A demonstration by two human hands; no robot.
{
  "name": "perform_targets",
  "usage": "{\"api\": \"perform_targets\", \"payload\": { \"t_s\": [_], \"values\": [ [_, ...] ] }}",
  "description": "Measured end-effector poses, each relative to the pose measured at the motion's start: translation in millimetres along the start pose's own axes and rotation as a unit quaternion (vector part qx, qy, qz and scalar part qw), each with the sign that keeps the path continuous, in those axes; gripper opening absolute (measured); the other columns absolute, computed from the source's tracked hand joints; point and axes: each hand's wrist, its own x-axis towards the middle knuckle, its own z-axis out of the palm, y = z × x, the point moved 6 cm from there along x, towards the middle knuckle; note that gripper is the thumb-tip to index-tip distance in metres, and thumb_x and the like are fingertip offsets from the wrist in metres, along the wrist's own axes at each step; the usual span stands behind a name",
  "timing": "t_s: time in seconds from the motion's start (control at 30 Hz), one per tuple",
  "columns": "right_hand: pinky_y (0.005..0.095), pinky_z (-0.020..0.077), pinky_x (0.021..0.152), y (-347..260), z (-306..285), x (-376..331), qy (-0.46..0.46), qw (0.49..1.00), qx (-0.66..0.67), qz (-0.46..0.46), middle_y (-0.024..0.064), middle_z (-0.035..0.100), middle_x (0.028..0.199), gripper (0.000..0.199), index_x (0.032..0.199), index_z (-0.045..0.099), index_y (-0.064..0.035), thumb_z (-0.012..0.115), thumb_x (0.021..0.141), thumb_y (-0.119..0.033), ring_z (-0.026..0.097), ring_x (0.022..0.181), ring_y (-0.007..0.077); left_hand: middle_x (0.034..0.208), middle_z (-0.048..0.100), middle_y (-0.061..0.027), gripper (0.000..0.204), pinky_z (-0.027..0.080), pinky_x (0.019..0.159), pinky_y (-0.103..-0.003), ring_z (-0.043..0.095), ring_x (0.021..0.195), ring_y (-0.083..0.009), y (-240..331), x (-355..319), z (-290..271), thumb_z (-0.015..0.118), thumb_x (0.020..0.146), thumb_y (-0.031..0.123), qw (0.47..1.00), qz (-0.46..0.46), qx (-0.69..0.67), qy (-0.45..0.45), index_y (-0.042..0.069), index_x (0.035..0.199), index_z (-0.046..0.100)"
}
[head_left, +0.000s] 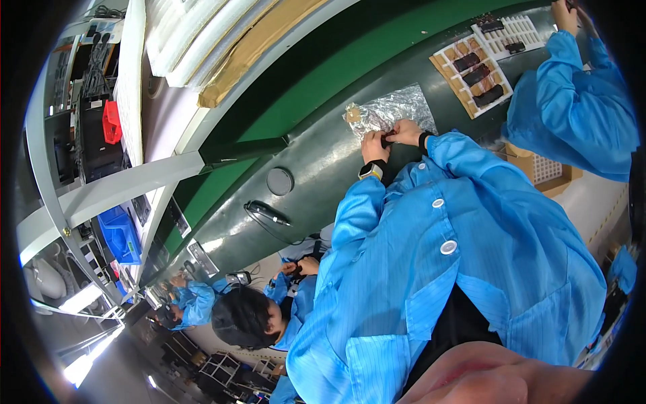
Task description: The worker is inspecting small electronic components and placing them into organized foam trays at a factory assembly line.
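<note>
Small dark part [387, 141] pinched between left hand [374, 145], right hand [406, 132], above foil sheet [397, 108]

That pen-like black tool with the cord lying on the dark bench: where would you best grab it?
Probably around the middle of the black tool, pinching across its slim barrel from above. It lies flat on the bench with open space on both sides, and its cord trails off one end, so avoid that end.

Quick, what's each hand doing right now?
Left hand: closed on a small dark part, above the foil sheet.
Right hand: fingers pinching the same small dark part from the other side.
</note>
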Motion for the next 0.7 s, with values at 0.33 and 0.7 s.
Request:
{"api": "perform_targets", "payload": {
  "t_s": [0.33, 0.7],
  "values": [
    [0.0317, 0.0533, 0.063, -1, -8, -3, 0.021, 0.994, 0.087, -0.057, 0.0102, 0.071, 0.076, 0.031, 0.089, 0.072, -0.0007, 0.084, 0.069, -0.022, 0.068, 0.069, 0.0187, 0.104, 0.06, -0.0075, 0.038, 0.045, 0.092, -0.042, 0.056, 0.105, -0.0304, 9, -2, -3, 0.081, 0.061, 0.01, 1.0, -0.01, -0.019, 0.009, 0.012, 0.097, 0.067],
    [0.0271, 0.0572, 0.078, -60, -103, -72, -0.137, 0.87, 0.463, -0.102, 0.0084, 0.068, 0.102, 0.029, 0.113, 0.064, 0.0038, 0.071, 0.089, -0.009, 0.065, 0.09, 0.0122, 0.111, 0.058, -0.0107, 0.044, 0.043, 0.093, -0.044, 0.053, 0.107, -0.0329, 40, -1, -54, 0.077, 0.067, 0.011, 0.992, 0.06, -0.073, 0.084, 0.008, 0.108, 0.062]
  ]
}}
